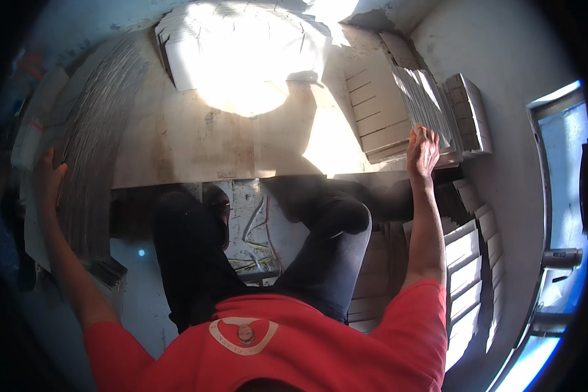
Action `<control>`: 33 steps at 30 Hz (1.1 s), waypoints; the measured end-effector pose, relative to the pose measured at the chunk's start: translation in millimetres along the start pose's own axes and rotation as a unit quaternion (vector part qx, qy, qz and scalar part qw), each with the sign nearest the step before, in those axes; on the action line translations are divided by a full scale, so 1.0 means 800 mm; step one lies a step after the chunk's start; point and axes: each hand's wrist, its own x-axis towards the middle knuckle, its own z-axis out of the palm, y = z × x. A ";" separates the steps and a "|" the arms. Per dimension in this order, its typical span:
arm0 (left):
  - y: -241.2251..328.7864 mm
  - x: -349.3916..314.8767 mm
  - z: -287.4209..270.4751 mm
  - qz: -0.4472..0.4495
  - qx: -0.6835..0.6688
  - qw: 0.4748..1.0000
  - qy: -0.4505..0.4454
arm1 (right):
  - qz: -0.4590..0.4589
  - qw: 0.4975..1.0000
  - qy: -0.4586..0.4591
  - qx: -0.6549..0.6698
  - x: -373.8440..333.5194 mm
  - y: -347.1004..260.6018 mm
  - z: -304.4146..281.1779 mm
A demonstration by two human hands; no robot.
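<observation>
My left hand [49, 175] is at the near edge of a tall stack of grey-brown cardboard sheets [104, 111] on the left. Its thumb stands apart from the fingers, which close on sheet edges in the shade. Across the table, my right hand [424, 150] has its fingers bent over the near edge of a stack of cardboard strips [419, 98]. Beside that hand lie slotted cardboard pieces [377, 108], their parallel slits facing me. How many sheets either hand grips is hidden.
A wooden table [176, 140] spans the front, above my knees. Assembled cardboard dividers [183, 62] stand at its far side in glaring sunlight. More cardboard bundles [467, 114] lean by the right wall. Further stacks [460, 261] stand low beside my right arm, near a window [565, 196].
</observation>
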 end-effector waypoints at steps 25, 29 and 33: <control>0.318 0.020 0.057 0.245 -0.190 0.950 0.041 | 0.211 0.965 -0.128 0.090 0.117 -0.008 0.049; 0.398 0.088 0.102 0.320 -0.290 0.895 0.115 | 0.181 0.946 0.038 0.266 0.129 -0.069 -0.002; 0.513 0.120 0.087 0.296 -0.320 0.898 0.062 | 0.199 0.875 0.162 0.412 0.122 -0.155 -0.029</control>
